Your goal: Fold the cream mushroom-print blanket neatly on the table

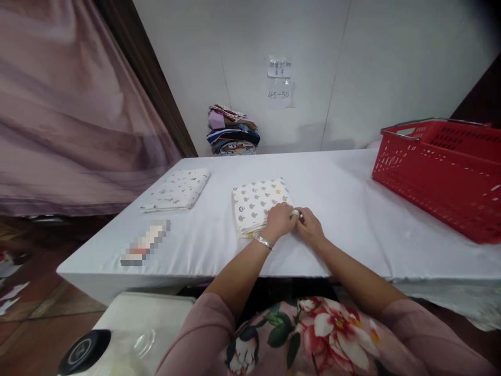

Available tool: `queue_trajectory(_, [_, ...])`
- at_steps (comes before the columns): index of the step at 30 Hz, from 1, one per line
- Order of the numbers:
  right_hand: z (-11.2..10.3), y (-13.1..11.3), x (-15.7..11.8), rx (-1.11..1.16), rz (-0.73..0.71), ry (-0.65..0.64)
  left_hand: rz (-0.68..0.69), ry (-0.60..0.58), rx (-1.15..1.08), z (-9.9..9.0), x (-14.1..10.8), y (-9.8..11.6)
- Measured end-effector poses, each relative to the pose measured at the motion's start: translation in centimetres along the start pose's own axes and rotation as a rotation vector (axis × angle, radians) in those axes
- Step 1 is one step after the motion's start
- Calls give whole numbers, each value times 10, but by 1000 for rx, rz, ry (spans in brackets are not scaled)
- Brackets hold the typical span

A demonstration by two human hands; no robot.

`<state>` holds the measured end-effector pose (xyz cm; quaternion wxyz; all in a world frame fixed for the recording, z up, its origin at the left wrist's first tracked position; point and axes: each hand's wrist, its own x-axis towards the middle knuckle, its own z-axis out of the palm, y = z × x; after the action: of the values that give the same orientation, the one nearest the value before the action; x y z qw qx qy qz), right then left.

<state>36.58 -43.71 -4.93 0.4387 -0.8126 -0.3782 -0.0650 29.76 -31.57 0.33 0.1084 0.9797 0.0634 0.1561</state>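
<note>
A folded white cloth printed with grey and a few yellow animal-like shapes lies flat on the table. At its right edge, my left hand rests on the fabric with its fingers curled. My right hand meets it there, fingertips pinched together. Between the two hands shows a small white rounded bit that looks like a rolled edge of the cloth; the fingers partly cover it. A second folded white cloth with small dark prints lies apart at the left.
The table has a white covering. A red basket stands at its right end, and a blurred-out flat object lies front left. Behind is a stack of folded fabrics against the wall. A white stool-like surface sits below left.
</note>
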Motion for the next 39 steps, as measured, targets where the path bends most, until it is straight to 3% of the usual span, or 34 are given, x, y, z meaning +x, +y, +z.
queue_trajectory(8, [-2, 4, -1, -25, 59, 8, 73, 62, 20, 0, -36, -10])
queue_trajectory(14, [-2, 4, -3, -100, -33, 31, -107, 205, 31, -7, -75, -35])
queue_trajectory(20, [-3, -2, 2, -254, -281, 30, -246, 308, 55, -19, -115, -69])
queue_trajectory(22, [-3, -1, 3, -257, -306, 0, -286, 332, 44, -21, -123, -78])
queue_trajectory(31, [-3, 9, 1, -272, -268, -5, -432, 250, -48, -23, -125, -92])
queue_trajectory(39, [-2, 11, -2, -264, -270, -15, -611, 325, -501, -25, -133, -96])
